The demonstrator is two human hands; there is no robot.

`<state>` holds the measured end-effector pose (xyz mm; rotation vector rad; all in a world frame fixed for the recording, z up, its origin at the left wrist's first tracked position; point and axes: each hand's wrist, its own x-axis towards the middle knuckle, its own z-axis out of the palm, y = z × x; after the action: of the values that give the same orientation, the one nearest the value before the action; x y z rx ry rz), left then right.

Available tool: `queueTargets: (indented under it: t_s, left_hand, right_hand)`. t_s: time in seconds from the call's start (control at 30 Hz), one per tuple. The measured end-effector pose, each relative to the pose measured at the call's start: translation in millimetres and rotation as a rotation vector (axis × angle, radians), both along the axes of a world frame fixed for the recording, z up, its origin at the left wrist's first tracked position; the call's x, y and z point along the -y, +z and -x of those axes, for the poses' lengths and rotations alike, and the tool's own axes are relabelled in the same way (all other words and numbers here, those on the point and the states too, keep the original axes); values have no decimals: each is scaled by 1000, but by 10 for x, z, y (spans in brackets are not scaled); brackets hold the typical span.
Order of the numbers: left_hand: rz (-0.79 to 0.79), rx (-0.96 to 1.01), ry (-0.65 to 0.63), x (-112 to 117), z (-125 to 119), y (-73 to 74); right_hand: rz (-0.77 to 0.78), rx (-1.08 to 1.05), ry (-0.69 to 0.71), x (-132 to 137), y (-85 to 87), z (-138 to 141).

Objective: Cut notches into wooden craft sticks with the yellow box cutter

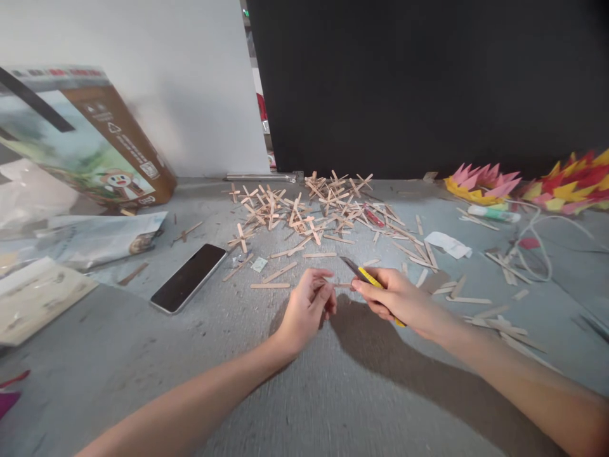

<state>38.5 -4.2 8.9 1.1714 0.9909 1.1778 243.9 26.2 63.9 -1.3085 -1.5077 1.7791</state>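
My left hand (pixel 308 306) is closed in a pinch on a thin wooden stick (pixel 340 285) that runs toward my right hand. My right hand (pixel 396 297) is wrapped round a yellow utility knife (pixel 365 274) whose dark blade points up and left, right by the stick. Both hands hover over the grey table (pixel 304 393) near its middle. Just beyond them lie loose wooden sticks (pixel 278 273) and a heap of stick crosses (pixel 304 209).
A black phone (pixel 188 277) lies left of my hands. A tilted cardboard box (pixel 80 136), plastic bags and a wooden sheet (pixel 38 298) fill the left. Paper flower shapes (pixel 480 183), a glue tube (pixel 492 213) and a white cable (pixel 542 254) sit at right. A dark wall rises behind.
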Motion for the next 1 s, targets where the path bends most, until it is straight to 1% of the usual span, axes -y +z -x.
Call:
queueTargets:
  t_s: [0.1,0.2,0.27,0.33,0.37,0.43,0.5,0.53,0.6,0.67,0.7,0.73,0.83,0.9,1.0]
  left_hand:
    - [14,98,14,-20,-13,9]
    - [25,89,-6,-25,-9,17]
    - [44,57,-10,-14,-1,34]
    - [87,24,-34,1,2,57]
    - [104,14,-54,8,-1,68]
    - [134,29,-89,18,-20,84]
    - [153,85,-103,24,-54,87]
    - [164,118,-100,27,-72,87]
    - [183,172,-90,30,-101,87]
    - [197,225,-78,30,-111,97]
    - [202,255,-72,26,-108,107]
    - [199,286,-71,19,-101,117]
    - [140,343,-104,-10,-68,139]
    - [116,343,-123,-24,-48,132]
    - [147,304,-132,-21,-32,102]
  right_hand:
    - [44,-58,-28,76,-16,58]
    - [75,-69,-39,127,-25,94]
    - [43,-36,-77,145,-47,107]
    - [-45,9,-128,159,-85,114]
    - [-115,46,-153,168,-108,116]
    - [-296,138,-190,195,-154,119]
    - [-463,229,-208,238,-188,122]
    - [-519,263,-207,263,-196,123]
    - [-568,287,-186,305,-192,124]
    - [-547,252,-147,324,-166,125]
    - [-505,210,-112,323,-151,125]
    - [-438,148,-67,316,-137,125]
    - [-149,-90,69,285,-129,129]
    - [0,-200,84,275,-146,135]
    - [80,-237,44,279,-169,156]
